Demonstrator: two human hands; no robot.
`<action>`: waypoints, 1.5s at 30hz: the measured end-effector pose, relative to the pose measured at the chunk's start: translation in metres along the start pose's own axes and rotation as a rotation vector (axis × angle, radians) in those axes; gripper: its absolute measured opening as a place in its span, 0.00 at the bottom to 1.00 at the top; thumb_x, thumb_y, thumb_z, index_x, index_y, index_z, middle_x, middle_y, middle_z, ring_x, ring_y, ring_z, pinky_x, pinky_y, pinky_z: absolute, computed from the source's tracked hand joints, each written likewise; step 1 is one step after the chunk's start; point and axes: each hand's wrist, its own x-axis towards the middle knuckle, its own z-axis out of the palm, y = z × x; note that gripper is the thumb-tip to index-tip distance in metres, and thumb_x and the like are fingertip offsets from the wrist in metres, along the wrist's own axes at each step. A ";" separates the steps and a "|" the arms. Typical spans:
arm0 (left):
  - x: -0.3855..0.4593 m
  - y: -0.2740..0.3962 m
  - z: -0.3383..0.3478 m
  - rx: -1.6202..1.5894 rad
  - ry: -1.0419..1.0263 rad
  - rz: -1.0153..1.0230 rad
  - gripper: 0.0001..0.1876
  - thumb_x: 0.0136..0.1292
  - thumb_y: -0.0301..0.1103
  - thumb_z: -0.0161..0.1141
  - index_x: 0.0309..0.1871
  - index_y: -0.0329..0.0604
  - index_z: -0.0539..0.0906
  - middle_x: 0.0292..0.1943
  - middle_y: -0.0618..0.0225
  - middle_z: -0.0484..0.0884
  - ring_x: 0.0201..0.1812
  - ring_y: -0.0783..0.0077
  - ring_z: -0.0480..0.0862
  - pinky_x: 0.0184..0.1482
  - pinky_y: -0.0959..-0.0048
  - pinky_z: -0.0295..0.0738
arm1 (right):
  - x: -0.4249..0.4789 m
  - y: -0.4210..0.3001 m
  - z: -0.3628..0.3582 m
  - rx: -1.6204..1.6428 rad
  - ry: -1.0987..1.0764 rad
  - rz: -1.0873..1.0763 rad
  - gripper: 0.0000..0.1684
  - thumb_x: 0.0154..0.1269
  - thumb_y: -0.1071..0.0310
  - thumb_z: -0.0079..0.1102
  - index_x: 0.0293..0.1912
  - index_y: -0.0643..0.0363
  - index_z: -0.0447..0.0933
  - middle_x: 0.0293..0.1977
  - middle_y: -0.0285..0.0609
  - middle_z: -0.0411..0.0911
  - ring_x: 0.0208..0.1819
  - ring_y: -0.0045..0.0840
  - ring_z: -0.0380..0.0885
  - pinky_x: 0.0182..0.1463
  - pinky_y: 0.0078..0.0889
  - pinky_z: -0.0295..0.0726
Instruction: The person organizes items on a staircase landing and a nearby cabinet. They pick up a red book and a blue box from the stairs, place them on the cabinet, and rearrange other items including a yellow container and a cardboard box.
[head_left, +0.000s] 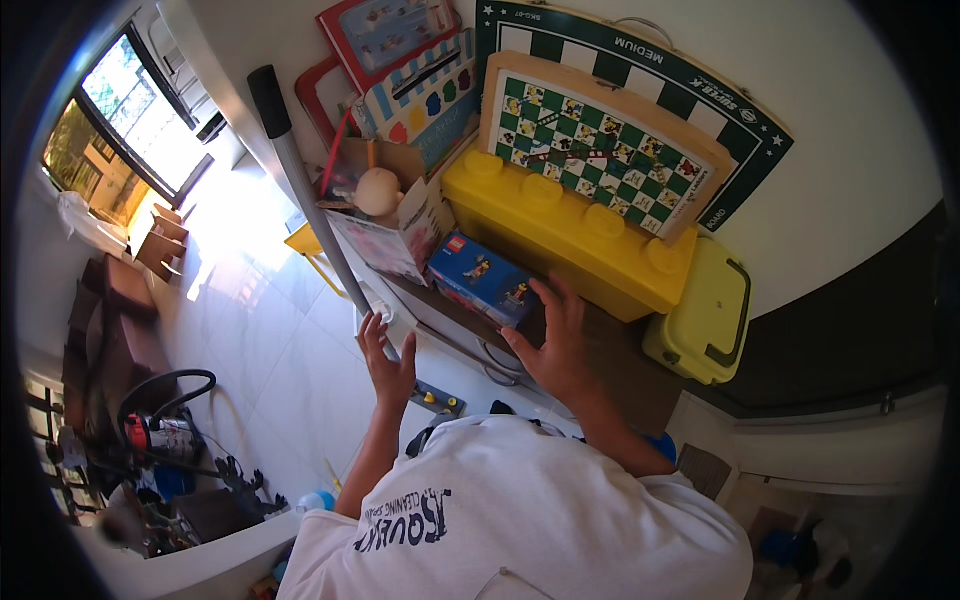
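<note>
My right hand (559, 345) is spread at the right end of a blue LEGO box (481, 279), thumb and forefinger apart at its edges. I cannot tell how firmly they touch. The box lies on a dark brown cabinet top (611, 356), along the front of a yellow brick-shaped storage box (555, 225). Over the floor beside the cabinet is my left hand (388, 367), its fingers apart. A grey pole with a black end cap (311, 180) slants behind its fingers; contact between them is unclear.
A snakes-and-ladders board (592, 146) and a larger green-and-white game board (679, 90) lean on the wall. An open carton (397, 247) holds a pale round object. A lime-green lidded container (701, 319) stands right. A vacuum cleaner (161, 435) sits on the tiled floor.
</note>
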 end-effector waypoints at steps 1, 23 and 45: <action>-0.007 -0.004 -0.002 -0.001 -0.002 -0.025 0.31 0.58 0.29 0.65 0.64 0.41 0.65 0.64 0.55 0.63 0.56 0.58 0.75 0.55 0.65 0.70 | -0.001 0.001 0.000 0.001 0.006 0.016 0.39 0.55 0.60 0.68 0.62 0.60 0.62 0.61 0.61 0.57 0.61 0.52 0.58 0.64 0.51 0.60; -0.061 -0.031 -0.060 0.063 -0.037 -0.015 0.35 0.60 0.24 0.61 0.68 0.37 0.56 0.63 0.52 0.59 0.52 0.60 0.74 0.57 0.62 0.68 | -0.057 -0.045 -0.006 -0.012 0.172 -0.016 0.28 0.57 0.64 0.66 0.56 0.56 0.69 0.60 0.55 0.59 0.61 0.48 0.59 0.62 0.48 0.62; -0.312 -0.081 -0.239 0.221 0.288 -0.526 0.14 0.58 0.31 0.62 0.45 0.36 0.79 0.41 0.54 0.80 0.42 0.56 0.81 0.47 0.63 0.75 | -0.184 -0.192 0.105 0.313 -0.996 -0.403 0.18 0.60 0.59 0.62 0.47 0.60 0.76 0.49 0.50 0.74 0.53 0.43 0.72 0.57 0.42 0.70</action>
